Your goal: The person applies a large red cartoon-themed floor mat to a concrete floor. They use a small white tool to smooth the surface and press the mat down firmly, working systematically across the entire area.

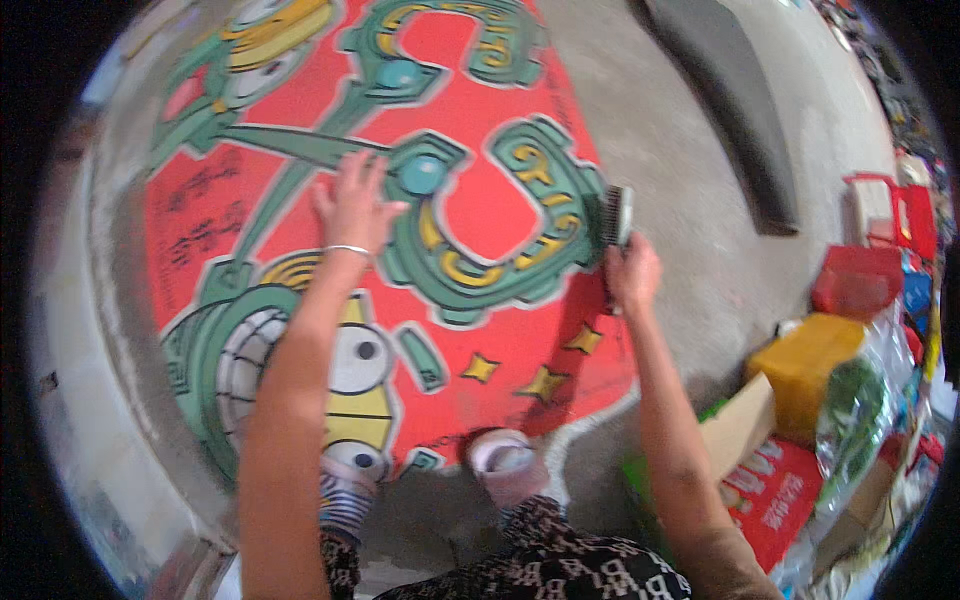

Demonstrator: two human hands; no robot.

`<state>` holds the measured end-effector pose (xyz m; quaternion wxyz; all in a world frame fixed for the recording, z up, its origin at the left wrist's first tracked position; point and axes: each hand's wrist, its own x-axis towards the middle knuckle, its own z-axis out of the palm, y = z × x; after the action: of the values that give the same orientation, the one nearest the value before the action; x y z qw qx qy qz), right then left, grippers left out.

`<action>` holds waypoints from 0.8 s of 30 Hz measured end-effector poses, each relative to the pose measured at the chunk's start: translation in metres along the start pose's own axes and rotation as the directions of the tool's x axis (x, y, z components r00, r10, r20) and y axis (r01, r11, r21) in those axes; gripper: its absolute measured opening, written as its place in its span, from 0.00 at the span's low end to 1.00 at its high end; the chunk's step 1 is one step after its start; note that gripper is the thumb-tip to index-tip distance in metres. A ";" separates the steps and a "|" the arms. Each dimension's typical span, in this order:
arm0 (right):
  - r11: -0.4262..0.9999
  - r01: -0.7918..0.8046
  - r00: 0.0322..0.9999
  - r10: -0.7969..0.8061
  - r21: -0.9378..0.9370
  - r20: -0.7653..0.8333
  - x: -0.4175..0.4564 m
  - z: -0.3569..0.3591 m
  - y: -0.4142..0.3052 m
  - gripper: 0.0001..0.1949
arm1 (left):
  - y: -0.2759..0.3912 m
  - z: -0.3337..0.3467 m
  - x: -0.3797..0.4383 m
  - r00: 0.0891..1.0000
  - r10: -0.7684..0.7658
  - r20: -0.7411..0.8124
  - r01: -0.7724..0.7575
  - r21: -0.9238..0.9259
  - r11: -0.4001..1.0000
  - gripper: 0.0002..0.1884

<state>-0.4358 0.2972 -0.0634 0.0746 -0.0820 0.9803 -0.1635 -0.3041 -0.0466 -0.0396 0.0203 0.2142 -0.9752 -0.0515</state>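
My left hand (pixel 360 199), fingers spread, is over the green horseshoe-like figure of a red patterned mat (pixel 480 217); whether it presses on the mat I cannot tell. On the right, my right hand (pixel 634 274) grips the handle of a brush (pixel 616 217) with dark bristles and a pale back. The brush is at the mat's right edge, its bristles facing left. Green, yellow and white cartoon figures cover the mat. One foot in a striped sock is at the mat's lower edge, and a pink shoe (pixel 510 465) is beside it.
A dark grey rolled or folded sheet (pixel 739 112) lies on the concrete floor (pixel 675 150) at upper right. Lower right are a yellow box (pixel 810 367), a red container (pixel 859 277), a red printed package (pixel 780 495) and clear plastic bags. A pale ledge (pixel 82 360) runs along the left.
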 end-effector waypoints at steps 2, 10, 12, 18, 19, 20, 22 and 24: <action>0.995 -0.088 0.993 0.084 0.047 0.082 0.018 -0.001 -0.019 0.12 | -0.004 -0.003 -0.001 1.000 0.006 -0.029 -0.005 0.023 1.000 0.36; 0.998 -0.012 1.000 0.010 0.062 0.023 0.036 0.004 -0.018 0.11 | -0.067 -0.037 -0.006 0.934 -0.220 -0.281 0.032 -0.549 0.835 0.21; 1.000 -0.006 0.999 0.005 0.029 0.052 0.030 -0.002 -0.038 0.11 | -0.125 -0.044 -0.027 0.845 -0.423 -0.328 0.171 -0.583 0.794 0.18; 0.989 -0.114 0.992 0.108 0.098 0.069 0.032 -0.004 -0.050 0.13 | -0.290 -0.091 -0.124 0.557 -0.773 -0.304 0.776 -0.142 0.615 0.22; 0.989 -0.094 0.993 0.086 0.113 0.080 0.035 0.003 -0.048 0.14 | -0.327 -0.089 -0.145 0.482 -0.808 -0.338 0.837 -0.095 0.539 0.21; 0.991 -0.085 0.994 0.077 0.107 0.072 0.039 0.005 -0.040 0.14 | -0.333 -0.083 -0.147 0.472 -0.818 -0.330 0.846 -0.090 0.525 0.21; 0.993 -0.065 0.996 0.059 0.102 0.062 0.042 0.005 -0.032 0.14 | -0.337 -0.074 -0.146 0.449 -0.836 -0.316 0.865 -0.080 0.495 0.19; 0.997 -0.047 0.997 0.043 0.061 0.062 0.046 0.005 -0.025 0.15 | -0.343 -0.069 -0.134 0.364 -0.880 -0.303 0.896 -0.142 0.420 0.17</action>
<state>-0.4767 0.2640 -0.0654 0.1107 -0.0624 0.9736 -0.1898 -0.0355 -0.3060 -0.0108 0.1481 0.7107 -0.6877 0.0058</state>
